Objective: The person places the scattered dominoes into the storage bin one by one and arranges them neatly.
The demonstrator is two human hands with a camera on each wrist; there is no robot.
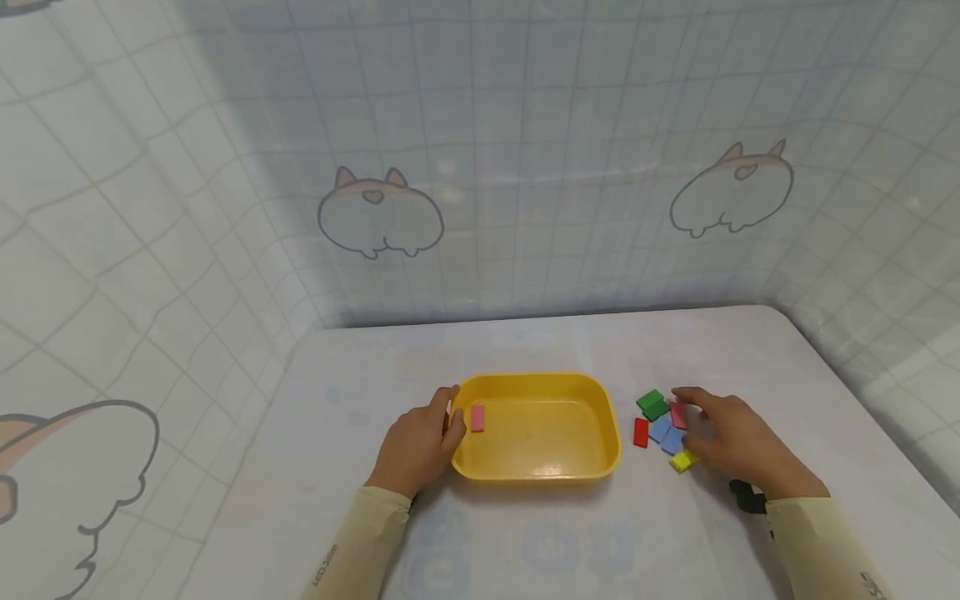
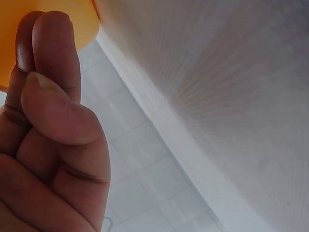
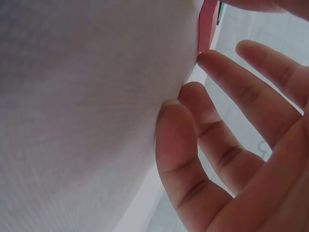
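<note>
A yellow plastic tray (image 1: 536,481) lies on the table with one pink block (image 1: 477,418) inside, near its left wall. My left hand (image 1: 420,446) grips the tray's left rim, its thumb reaching over the edge. To the right of the tray, my right hand (image 1: 738,442) hovers low over a loose group of small blocks, thumb and index finger apart. Between them lies a pink block (image 1: 678,414); in the right wrist view that pink block (image 3: 207,26) stands close by the fingertips. Blue blocks (image 1: 660,429) and a yellow block (image 1: 683,461) lie near the thumb.
Two green blocks (image 1: 652,403) lie at the back of the group, and a red block (image 1: 641,432) sits nearest the tray. The white table (image 1: 360,358) is enclosed by pale grid-patterned curtains (image 1: 525,167) at the back and both sides.
</note>
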